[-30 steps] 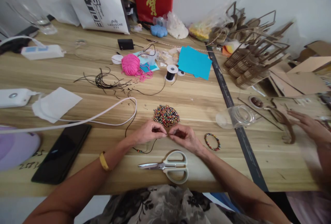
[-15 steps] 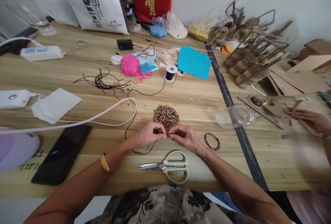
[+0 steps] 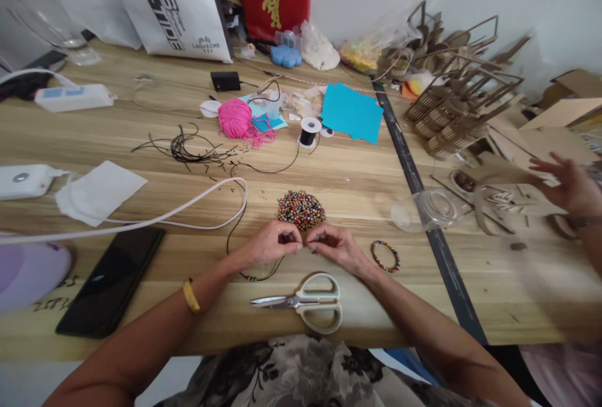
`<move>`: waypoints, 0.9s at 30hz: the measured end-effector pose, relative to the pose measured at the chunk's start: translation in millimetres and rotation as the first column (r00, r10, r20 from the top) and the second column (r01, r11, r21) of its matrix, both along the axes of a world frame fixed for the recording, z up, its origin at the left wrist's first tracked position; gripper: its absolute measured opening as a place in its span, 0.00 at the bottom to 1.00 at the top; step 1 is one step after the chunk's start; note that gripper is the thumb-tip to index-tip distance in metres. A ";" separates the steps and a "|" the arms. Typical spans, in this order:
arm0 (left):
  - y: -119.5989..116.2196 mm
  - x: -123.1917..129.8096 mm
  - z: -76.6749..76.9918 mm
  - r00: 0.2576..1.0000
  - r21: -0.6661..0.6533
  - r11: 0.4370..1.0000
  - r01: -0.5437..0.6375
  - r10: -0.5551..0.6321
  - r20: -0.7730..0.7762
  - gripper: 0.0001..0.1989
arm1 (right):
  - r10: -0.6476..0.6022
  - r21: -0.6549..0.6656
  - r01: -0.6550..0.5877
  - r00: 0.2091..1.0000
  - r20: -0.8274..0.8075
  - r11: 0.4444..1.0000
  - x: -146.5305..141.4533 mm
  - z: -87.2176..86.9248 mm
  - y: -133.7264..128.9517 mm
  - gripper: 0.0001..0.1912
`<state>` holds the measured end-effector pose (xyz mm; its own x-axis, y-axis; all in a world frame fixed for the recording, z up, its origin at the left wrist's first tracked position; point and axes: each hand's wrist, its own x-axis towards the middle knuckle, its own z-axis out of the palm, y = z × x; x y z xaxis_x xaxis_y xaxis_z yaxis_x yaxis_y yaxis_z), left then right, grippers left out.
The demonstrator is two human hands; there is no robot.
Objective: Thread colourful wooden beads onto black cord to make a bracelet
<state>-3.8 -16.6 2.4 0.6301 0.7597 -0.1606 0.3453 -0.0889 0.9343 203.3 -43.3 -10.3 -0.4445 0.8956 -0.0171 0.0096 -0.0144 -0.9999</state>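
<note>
My left hand [image 3: 277, 242] is closed in a pinch on the black cord [image 3: 270, 274], which loops below it and carries a few small coloured beads [image 3: 251, 278]. Fingertip to fingertip with it, my right hand [image 3: 336, 246] pinches something tiny, perhaps a bead; my fingers cover most of it. Just beyond both hands lies a pile of multicoloured beads [image 3: 301, 207]. Scissors [image 3: 310, 301] with cream handles rest on the table below my hands, blades to the left. A finished-looking beaded bracelet [image 3: 385, 256] lies to the right of my right wrist.
A black cord spool [image 3: 308, 132], pink yarn [image 3: 235, 118], cut black cords [image 3: 185, 147] and blue sheets [image 3: 352, 112] lie farther back. A white cable [image 3: 207, 200] and a phone [image 3: 110, 281] are at left. On the right are a clear plastic cup [image 3: 426, 211] and another person's hand [image 3: 567, 184].
My hands keep almost the same pinch over the table. At the right, the other person's hand has lifted and opened, and a brown strip piece there has shifted.
</note>
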 end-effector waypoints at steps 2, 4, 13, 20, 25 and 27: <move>-0.1 0.0 -0.1 1.000 0.010 1.000 0.002 -0.002 -0.006 0.05 | -0.004 -0.008 0.004 1.000 -0.003 1.000 0.1 0.0 0.3 0.08; -0.2 0.1 -0.5 1.000 0.015 1.000 0.004 -0.004 -0.008 0.05 | -0.006 -0.021 0.006 1.000 -0.003 1.000 0.1 0.3 0.4 0.08; -0.9 -0.2 -1.2 1.000 0.010 1.000 0.016 -0.016 -0.002 0.05 | 0.004 -0.067 -0.005 1.000 -0.005 0.998 0.0 2.3 0.3 0.09; 0.1 0.5 0.4 1.000 -0.004 1.000 0.010 -0.010 -0.008 0.06 | 0.019 -0.033 -0.019 1.000 -0.002 0.999 0.1 1.1 0.7 0.11; 0.6 0.2 0.5 1.000 -0.013 1.000 0.008 -0.009 -0.005 0.07 | 0.029 0.004 -0.029 0.999 0.038 1.000 0.8 2.9 0.6 0.11; 0.7 0.2 0.8 1.000 -0.020 1.000 0.008 -0.009 -0.010 0.07 | 0.037 0.017 -0.038 0.998 0.057 0.999 0.8 4.1 0.4 0.11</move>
<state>-3.6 -15.8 3.2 0.6349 0.7509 -0.1816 0.3535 -0.0734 0.9325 204.1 -42.9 -6.2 -0.4764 0.8788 -0.0269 0.0661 0.0053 -0.9978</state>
